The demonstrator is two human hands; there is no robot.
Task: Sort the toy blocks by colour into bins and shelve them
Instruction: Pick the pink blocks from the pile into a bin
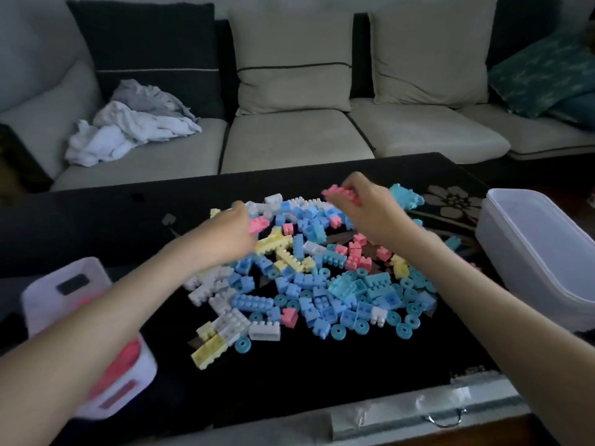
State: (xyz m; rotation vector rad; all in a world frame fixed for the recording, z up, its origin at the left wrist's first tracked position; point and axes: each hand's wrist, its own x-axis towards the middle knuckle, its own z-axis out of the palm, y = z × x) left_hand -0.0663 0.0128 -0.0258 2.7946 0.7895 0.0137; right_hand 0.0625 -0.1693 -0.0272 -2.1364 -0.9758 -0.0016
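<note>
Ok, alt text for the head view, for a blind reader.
The right hand holds pink blocks above a heap of pastel blocks on a dark table; the left hand grips another pink block. A white bin of pink blocks sits lower left.

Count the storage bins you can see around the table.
2. A white bin sits at the near left, holding pink blocks. A translucent bin is at the right edge of the table. More may sit out of view.

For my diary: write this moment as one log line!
left hand: holds pink block | right hand: holds pink bricks | white bin: pink inside | pile: mixed colours
</note>
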